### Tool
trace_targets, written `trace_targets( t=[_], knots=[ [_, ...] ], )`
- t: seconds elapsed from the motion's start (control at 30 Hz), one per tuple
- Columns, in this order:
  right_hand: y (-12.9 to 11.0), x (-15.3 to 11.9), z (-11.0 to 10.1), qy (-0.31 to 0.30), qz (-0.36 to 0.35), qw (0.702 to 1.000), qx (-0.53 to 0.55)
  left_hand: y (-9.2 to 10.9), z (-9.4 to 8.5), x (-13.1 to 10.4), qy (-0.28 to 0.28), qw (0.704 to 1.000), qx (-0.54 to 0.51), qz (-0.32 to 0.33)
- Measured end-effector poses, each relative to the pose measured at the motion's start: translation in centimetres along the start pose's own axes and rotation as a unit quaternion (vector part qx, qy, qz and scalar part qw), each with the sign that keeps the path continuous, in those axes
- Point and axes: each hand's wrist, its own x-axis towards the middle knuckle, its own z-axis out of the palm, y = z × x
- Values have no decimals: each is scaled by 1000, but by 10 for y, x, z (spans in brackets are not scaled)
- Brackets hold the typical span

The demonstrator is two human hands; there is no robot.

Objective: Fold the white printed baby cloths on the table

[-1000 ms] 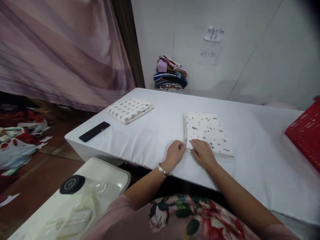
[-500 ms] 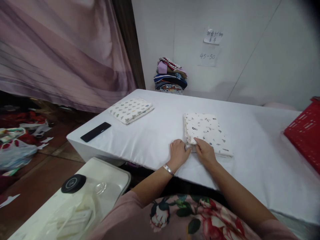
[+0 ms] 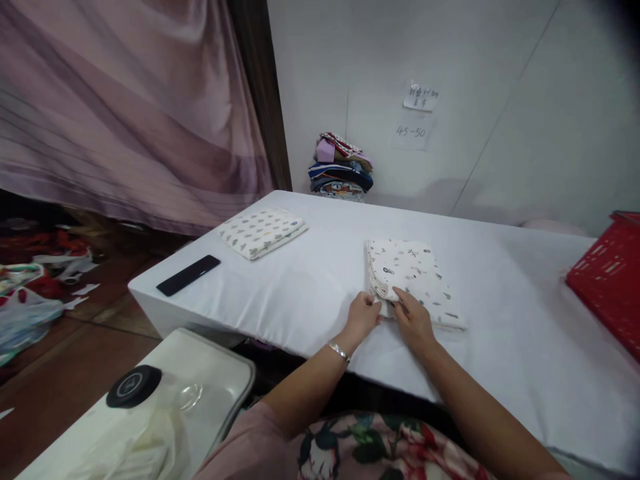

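A folded white cloth with small printed figures (image 3: 415,273) lies on the white-covered table (image 3: 320,267). My left hand (image 3: 363,315), with a silver bracelet at the wrist, pinches the cloth's near left corner. Beside it, my right hand (image 3: 414,321) grips the near edge of the same cloth, thumb and fingers closed on a raised layer. The stacked layers show at the corner between the hands. Farther left lies a second folded cloth with a cactus-like print (image 3: 263,230), touched by neither hand.
A black phone-like slab (image 3: 189,275) lies at the table's left end. A red basket (image 3: 610,280) stands at the right. Folded fabrics (image 3: 341,167) are piled behind the table. At the lower left, a white surface (image 3: 210,363) holds a round black object (image 3: 134,386).
The view has tilted up slightly, so things sit lower. My left fingers have closed on the cloth's corner, and the corner layers are lifted and more visible.
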Motion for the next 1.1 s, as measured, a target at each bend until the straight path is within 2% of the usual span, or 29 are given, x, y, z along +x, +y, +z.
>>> trace_targets(
  t=[0.1,0.23,0.43,0.7,0.93,1.1],
  knots=[
    [2,-1,1,-2,-10,1000,6,-3,1,1,8,998,-54,-7],
    [2,-2,0,-2,-33,999,-2,-8,-2,3,20,999,-22,32],
    [-1,-7,3,-37,-105,992,-54,-12,-5,1,29,997,-51,54],
    [-6,-7,5,-39,-127,989,-64,-18,-6,-1,56,990,-31,124],
    [-6,-7,4,-35,-151,986,-62,-13,-9,-5,71,992,-25,101],
    [-13,-10,1,-61,-164,982,-72,-6,-12,-8,56,992,-80,81]
  ],
)
